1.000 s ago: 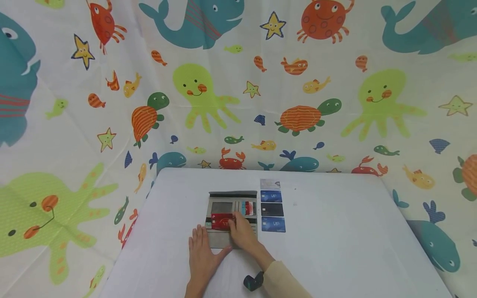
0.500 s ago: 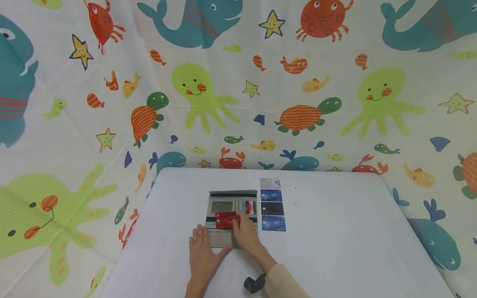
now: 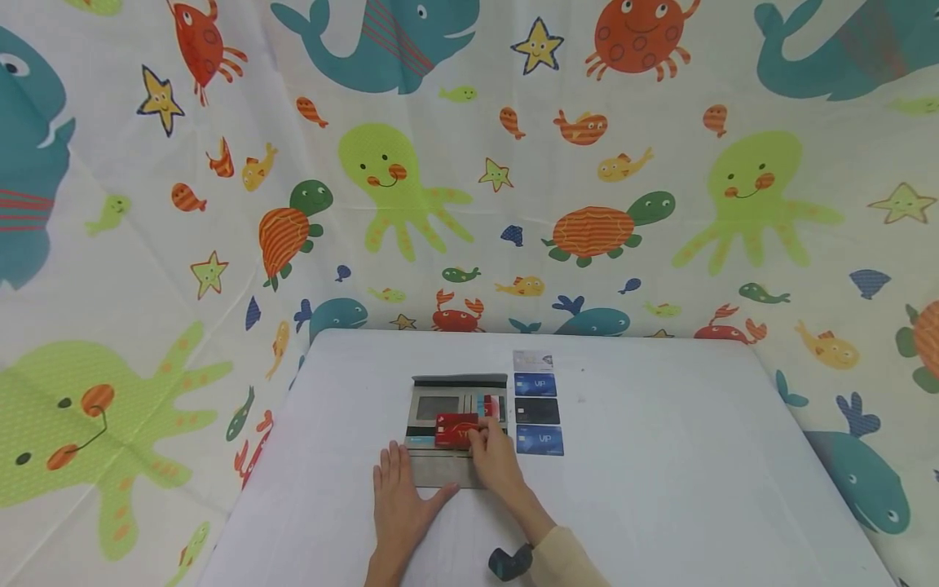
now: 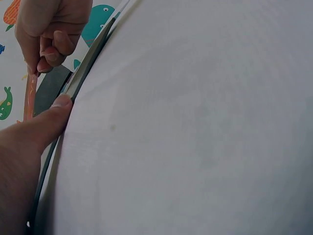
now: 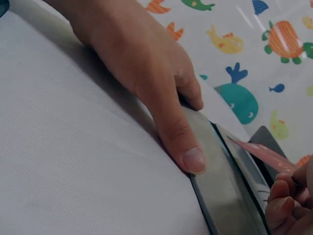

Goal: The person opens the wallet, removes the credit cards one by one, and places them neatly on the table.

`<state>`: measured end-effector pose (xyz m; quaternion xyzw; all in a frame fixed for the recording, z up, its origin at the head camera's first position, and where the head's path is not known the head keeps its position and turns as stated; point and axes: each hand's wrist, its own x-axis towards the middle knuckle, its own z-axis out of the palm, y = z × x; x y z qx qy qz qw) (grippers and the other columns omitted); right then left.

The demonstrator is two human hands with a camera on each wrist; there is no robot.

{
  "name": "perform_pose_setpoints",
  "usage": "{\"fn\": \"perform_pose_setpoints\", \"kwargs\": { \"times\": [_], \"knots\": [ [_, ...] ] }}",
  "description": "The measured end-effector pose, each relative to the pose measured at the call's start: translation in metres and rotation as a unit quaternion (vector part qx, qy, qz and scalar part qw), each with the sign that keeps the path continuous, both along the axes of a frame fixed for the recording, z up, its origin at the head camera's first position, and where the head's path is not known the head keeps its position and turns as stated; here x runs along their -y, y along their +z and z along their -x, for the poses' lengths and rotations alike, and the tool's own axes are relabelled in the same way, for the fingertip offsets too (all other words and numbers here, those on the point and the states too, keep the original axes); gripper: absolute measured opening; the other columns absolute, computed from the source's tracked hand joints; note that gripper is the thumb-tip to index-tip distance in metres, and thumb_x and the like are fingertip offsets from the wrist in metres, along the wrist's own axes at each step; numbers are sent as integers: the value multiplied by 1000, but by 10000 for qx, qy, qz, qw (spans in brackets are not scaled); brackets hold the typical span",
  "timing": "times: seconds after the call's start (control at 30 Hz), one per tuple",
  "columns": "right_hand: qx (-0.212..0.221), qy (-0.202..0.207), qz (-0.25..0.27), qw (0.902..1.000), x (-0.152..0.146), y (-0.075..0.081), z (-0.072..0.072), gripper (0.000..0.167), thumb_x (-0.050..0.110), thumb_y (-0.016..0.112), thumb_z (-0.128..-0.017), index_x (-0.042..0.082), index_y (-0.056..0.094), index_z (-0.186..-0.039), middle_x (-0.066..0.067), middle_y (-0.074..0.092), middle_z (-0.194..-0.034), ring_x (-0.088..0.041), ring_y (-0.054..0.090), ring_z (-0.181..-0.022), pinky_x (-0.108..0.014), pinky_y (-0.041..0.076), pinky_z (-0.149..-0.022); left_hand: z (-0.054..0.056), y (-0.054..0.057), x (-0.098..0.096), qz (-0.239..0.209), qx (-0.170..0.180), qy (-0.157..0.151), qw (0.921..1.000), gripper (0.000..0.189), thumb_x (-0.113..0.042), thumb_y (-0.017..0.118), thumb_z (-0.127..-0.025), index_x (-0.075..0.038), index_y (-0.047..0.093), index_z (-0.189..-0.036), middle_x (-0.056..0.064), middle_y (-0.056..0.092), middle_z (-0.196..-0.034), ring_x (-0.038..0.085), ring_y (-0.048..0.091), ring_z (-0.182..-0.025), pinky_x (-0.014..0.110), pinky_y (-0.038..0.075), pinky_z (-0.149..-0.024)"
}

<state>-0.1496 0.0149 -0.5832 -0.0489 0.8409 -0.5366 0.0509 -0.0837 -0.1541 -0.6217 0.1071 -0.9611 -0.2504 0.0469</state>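
Observation:
A grey wallet (image 3: 443,473) lies unfolded on the white table. My left hand (image 3: 405,496) rests with extended fingers at its near-left corner, the thumb (image 4: 61,101) pressing the near edge. My right hand (image 3: 502,466) pinches the right end of a red card (image 3: 455,429) between thumb and fingers. In the right wrist view this red card (image 5: 266,155) slants up over the wallet's pocket (image 5: 244,152). A light blue edge (image 3: 421,441) shows in the pocket left of the card. More red and blue card edges (image 3: 493,406) stick out of the wallet's upper right section.
Right of the wallet, a column of cards lies on the table (image 3: 660,456): a pale card (image 3: 532,360), a blue VIP card (image 3: 535,384), a black card (image 3: 537,411) and another blue VIP card (image 3: 539,440). Behind the table hangs a sea-animal cloth (image 3: 440,187).
My right hand has moved the red card rightward across the wallet, showing more of the light blue edge at the left. My left hand has stayed in place.

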Motion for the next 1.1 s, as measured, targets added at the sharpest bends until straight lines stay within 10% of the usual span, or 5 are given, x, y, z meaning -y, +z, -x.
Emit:
{"fn": "perform_pose_setpoints", "kwargs": {
  "times": [1.1],
  "knots": [
    [871,-907,499,9908,-67,11,-11,31,26,69,-96,4,59,-115,-8,70,-75,-13,60,-56,-20,52,-50,0,4,-1,90,171,-41,9998,122,-71,74,-71,2,26,-156,21,19,-166,42,15,-155,59,13,-126]
  ]
}}
